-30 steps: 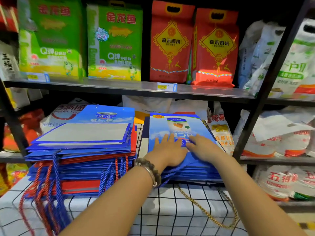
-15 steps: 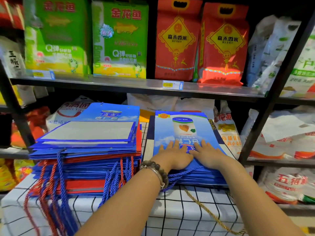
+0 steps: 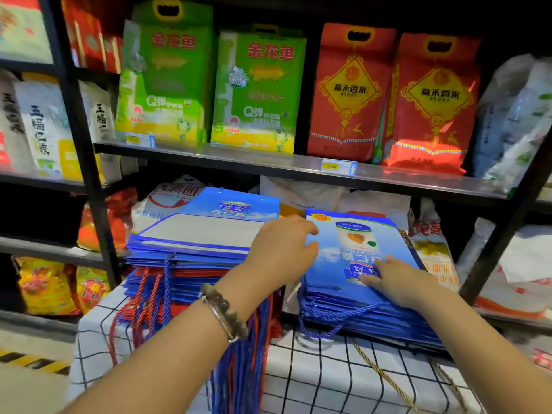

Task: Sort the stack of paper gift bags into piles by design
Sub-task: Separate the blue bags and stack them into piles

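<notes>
1. Blue paper gift bags lie flat in two piles on a checked cloth, in front of a shop shelf of rice sacks.
2. The right hand rests flat on the top bag of the right pile, fingers straight, pressing and grasping nothing.
3. The left hand sits at that bag's left edge, between the piles, fingers curved. Whether it pinches the edge cannot be told.
4. The step seems to be squaring this top bag. It probably goes best with the right palm kept down so the glossy paper cannot slide, while the left hand nudges the edge flush.
5. The right pile shows one design: blue sky and a pictured can. The left pile is taller, with mixed blue and red layers. Its cord handles hang over the near edge.
</notes>
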`<state>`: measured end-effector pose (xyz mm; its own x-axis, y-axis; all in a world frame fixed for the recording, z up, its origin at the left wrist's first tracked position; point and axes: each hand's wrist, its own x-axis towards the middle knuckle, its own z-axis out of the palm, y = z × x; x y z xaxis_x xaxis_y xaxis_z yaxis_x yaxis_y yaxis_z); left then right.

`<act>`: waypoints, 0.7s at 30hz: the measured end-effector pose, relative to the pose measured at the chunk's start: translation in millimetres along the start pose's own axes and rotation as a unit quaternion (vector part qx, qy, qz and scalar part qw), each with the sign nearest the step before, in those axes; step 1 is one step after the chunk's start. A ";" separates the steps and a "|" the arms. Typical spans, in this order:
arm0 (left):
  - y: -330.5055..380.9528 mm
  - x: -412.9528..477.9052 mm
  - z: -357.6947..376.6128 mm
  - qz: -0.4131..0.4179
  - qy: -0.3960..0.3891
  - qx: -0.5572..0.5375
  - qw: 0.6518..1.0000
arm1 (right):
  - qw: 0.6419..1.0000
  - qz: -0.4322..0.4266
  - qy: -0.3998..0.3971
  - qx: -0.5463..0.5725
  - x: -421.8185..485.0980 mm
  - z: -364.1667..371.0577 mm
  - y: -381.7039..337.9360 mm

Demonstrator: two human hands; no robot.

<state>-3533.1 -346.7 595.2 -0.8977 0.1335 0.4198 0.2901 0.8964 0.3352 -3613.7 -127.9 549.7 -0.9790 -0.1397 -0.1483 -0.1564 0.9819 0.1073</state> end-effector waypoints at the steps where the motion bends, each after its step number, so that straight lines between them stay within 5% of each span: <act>1: -11.6 -1.0 -9.0 -0.016 0.009 0.016 1.000 | 0.999 -0.001 0.043 -0.018 -5.9 -9.4 -5.8; 4: -46.0 -5.4 -23.6 -0.095 -0.047 0.106 0.989 | 0.989 -0.055 0.129 0.052 -16.1 -31.3 -36.3; 8: -70.9 -20.4 -18.8 -0.130 -0.178 0.178 0.959 | 0.952 -0.177 0.136 0.209 -12.0 -44.6 -96.6; 14: -73.6 -41.9 -25.1 -0.093 -0.168 0.230 0.954 | 0.929 -0.223 0.048 0.290 14.8 -54.3 -163.4; 21: -81.7 -59.1 -38.6 -0.082 -0.070 0.199 0.974 | 0.966 -0.174 0.088 0.171 25.5 -61.5 -198.0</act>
<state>-3490.9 -444.1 575.6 -0.9660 0.0060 0.2587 0.0126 0.9996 0.0238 -3615.8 -333.8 585.1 -0.8871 -0.4581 0.0559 -0.4564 0.8528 -0.2540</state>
